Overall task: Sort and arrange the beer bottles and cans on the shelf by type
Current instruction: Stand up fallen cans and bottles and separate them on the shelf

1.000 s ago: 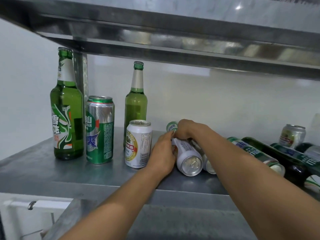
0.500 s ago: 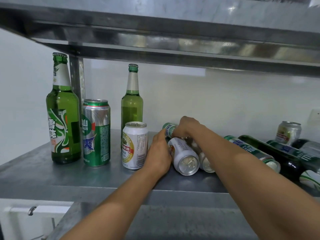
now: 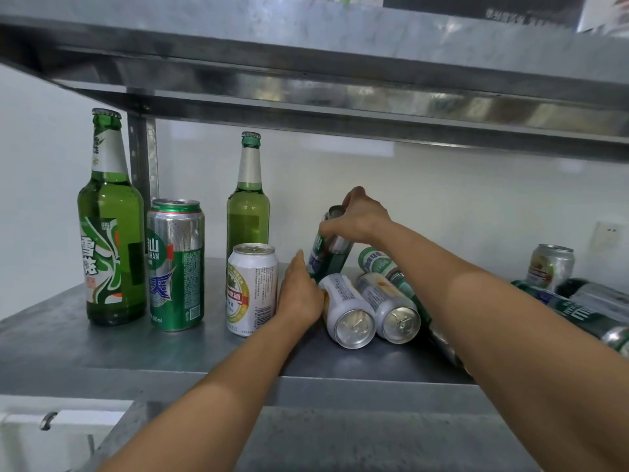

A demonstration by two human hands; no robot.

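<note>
Lifting now: the right hand (image 3: 360, 219) has tipped the green can (image 3: 326, 253) up off the shelf (image 3: 68, 342), fingers wrapped round its top. The left hand (image 3: 299, 294) stays pressed on a white can (image 3: 347, 311) at 3 o'clock of it. It can soon stand with the tall green one.

The right hand (image 3: 360, 218) grips a tilted green can (image 3: 325, 255); the left hand (image 3: 299, 294) touches a lying white can (image 3: 345, 310).
</note>
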